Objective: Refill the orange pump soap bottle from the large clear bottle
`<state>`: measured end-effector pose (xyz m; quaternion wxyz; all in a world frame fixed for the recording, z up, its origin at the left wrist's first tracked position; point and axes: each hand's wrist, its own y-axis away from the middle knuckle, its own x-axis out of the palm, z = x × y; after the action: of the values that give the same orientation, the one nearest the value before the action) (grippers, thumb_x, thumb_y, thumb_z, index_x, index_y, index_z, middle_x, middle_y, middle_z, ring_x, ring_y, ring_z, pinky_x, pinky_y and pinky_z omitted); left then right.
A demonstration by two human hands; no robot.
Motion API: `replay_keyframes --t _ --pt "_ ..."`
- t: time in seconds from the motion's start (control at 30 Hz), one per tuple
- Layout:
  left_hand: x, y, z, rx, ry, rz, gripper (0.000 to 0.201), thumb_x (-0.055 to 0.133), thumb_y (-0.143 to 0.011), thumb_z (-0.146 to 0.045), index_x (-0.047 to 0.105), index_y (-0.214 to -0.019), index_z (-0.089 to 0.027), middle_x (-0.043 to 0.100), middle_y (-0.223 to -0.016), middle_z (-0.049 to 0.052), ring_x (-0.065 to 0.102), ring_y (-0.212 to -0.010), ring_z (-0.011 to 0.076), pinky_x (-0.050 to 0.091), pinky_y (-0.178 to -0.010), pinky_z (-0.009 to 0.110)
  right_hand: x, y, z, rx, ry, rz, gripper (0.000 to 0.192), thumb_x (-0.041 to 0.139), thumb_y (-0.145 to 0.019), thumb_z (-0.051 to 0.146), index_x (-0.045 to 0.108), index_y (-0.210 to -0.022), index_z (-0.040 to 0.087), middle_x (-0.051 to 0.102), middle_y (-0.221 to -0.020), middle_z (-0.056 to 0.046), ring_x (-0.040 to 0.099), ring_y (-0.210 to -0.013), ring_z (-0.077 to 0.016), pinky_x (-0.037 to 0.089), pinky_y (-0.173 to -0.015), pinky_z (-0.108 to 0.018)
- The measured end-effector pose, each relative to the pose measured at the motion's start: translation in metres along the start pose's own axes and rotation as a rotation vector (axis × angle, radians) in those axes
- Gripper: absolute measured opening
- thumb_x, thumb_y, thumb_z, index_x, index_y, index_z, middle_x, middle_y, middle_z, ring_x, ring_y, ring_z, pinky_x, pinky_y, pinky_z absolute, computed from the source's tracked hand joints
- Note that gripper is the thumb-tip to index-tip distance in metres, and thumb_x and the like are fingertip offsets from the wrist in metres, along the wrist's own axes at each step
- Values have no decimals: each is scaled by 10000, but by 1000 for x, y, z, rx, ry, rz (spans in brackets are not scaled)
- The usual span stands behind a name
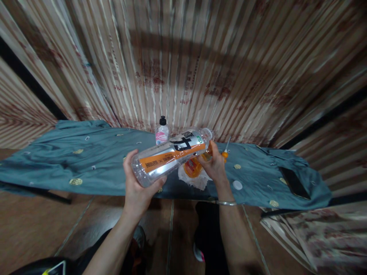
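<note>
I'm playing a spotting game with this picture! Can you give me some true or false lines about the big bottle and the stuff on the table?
1. The left hand grips the clear bottle at its base. True.
2. The clear bottle stands upright on the table. False: it is held sideways above the blue cloth.
3. A small bottle with a black cap stands behind it. True.
4. The black phone lies at the table's left end. False: it lies at the right end.

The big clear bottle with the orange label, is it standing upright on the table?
No, the bottle lies tilted between the left hand and right hand, above the table.
</note>
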<state>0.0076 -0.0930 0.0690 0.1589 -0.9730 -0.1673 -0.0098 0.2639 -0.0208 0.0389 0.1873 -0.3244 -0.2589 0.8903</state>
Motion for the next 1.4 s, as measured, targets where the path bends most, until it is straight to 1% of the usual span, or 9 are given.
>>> replay_keyframes --t 0.17,0.37,0.57,0.7,0.9,1.07,1.2,1.3,1.4 --pt "0 0 0 0 -4 -7 1072 978 -465 -441 446 -1378 -260 580 -1240 88 641 -1106 292 533 -1031 503 0 0 1 -2 1 -7 743 764 -825 566 557 -1437 199 788 -1236 -141 776 -1085 -325 636 -925 -472" --pt "0 0 0 9 3 -10 1050 974 -478 -425 457 -1379 -271 578 -1266 80 634 -1127 278 516 -1064 498 0 0 0 5 14 0 784 766 -824 590 543 -1454 178 772 -1266 -169 768 -1103 -344 629 -940 -503" --pt "1 0 -3 -38 38 -4 1082 982 -452 -410 436 -1375 -268 577 -1246 81 648 -1131 292 532 -1050 500 1 0 1 15 23 -1 768 784 -822 564 541 -1448 191 774 -1252 -160 770 -1084 -330 634 -932 -495" --pt "1 0 -4 -33 39 -3 1069 981 -455 -412 439 -1366 -272 583 -1232 78 659 -1116 291 556 -1015 483 1 0 1 0 21 4 763 767 -836 572 531 -1456 195 764 -1287 -161 762 -1125 -332 621 -975 -507" --pt "1 0 -3 -3 14 -14 1054 982 -460 -392 451 -1363 -271 583 -1240 76 671 -1087 276 575 -983 461 1 0 -1 -17 21 -3 769 746 -841 610 545 -1451 187 774 -1261 -164 766 -1119 -344 633 -943 -496" --pt "0 0 -1 1 15 -8 1052 983 -465 -387 452 -1365 -270 591 -1242 76 671 -1104 279 561 -1014 480 1 -1 1 2 25 -12 784 757 -818 622 556 -1438 185 779 -1243 -165 771 -1091 -351 637 -919 -498" --pt "-1 -1 0 14 2 -8 1050 984 -466 -392 459 -1367 -274 583 -1247 74 663 -1105 279 550 -1031 495 1 -1 0 20 8 -4 797 770 -814 614 545 -1445 181 774 -1256 -171 764 -1118 -350 628 -948 -506" --pt "0 -1 -1 -4 6 -9 1073 983 -451 -404 449 -1371 -263 566 -1256 85 644 -1138 300 525 -1065 525 1 0 -1 28 -8 7 797 776 -817 602 531 -1455 191 770 -1272 -163 762 -1130 -340 623 -970 -501" --pt "1 -2 -3 -24 3 -22 1092 979 -427 -404 444 -1366 -247 567 -1232 89 645 -1114 306 524 -1055 540 2 -1 -2 31 -1 9 799 775 -816 602 529 -1455 188 767 -1278 -167 767 -1113 -340 623 -970 -509"
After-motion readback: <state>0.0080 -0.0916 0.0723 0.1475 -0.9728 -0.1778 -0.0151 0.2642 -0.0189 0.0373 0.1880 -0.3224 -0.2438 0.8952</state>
